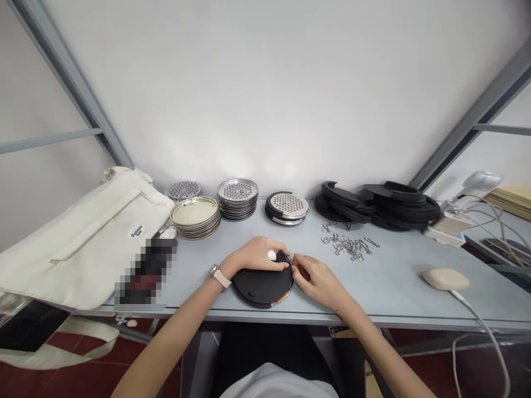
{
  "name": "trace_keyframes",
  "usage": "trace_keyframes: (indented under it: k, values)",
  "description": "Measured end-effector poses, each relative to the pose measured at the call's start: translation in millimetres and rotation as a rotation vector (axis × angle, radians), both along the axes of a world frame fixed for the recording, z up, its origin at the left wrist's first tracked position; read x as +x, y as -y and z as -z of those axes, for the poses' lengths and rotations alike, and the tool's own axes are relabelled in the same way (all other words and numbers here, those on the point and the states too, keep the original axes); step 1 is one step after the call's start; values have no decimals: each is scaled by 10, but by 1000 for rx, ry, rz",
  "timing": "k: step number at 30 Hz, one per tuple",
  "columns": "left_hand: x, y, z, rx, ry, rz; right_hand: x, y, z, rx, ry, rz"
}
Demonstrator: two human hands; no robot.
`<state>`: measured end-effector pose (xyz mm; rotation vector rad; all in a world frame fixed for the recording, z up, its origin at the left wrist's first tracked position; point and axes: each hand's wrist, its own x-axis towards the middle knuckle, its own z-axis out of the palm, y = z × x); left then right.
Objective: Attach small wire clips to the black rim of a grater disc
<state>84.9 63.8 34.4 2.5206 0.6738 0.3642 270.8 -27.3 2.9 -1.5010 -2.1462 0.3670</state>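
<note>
Left hand: ours lies part-open over the black disc; we cannot tell whether it grips.
Right hand: we pinch a small metal clip at the rim, fingers nearly closed.
Black disc: flat on our bench, near its front edge.
Loose metal clips: scattered beyond our right hand.

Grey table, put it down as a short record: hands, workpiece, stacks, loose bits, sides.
Left hand: over a round black disc, fingertips at its edge
Right hand: fingertips at a small shiny metal piece there
Stacks by wall: shallow gold round lids, silver perforated discs, black-and-silver perforated discs, black round parts
Loose bits: silver metal clips
Left side: cream fabric bag
Right side: cream rounded device, white cable
</note>
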Motion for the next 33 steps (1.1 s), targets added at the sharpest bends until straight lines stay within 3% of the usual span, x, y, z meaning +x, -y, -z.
trace_keyframes:
  k: [33]
  values:
    - [1, 11, -34, -5, -13, -4, 25, -51, 63, 15, 44, -28]
